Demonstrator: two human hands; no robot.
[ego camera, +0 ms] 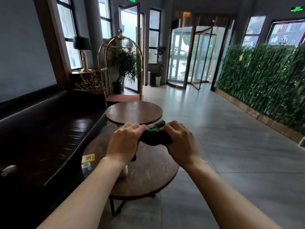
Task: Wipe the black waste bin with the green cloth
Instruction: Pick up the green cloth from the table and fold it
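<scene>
A bunched dark green cloth (154, 136) is held between both hands, above a round wooden table. My left hand (123, 142) grips its left side with fingers curled; my right hand (179, 142) grips its right side. A small corner of the cloth hangs below my left wrist. Far off by the wall next to the revolving door stands a dark box-shaped bin (151, 78) with a pale edge, too distant to make out well.
Near round wooden table (148, 176) carries cards (88, 158) and a pale cup partly behind my left arm. A second round table (134, 112) stands beyond. Dark leather bench (46, 129) on the left, brass luggage cart (120, 66), potted plants, bamboo hedge (264, 76) right, grey tiled floor.
</scene>
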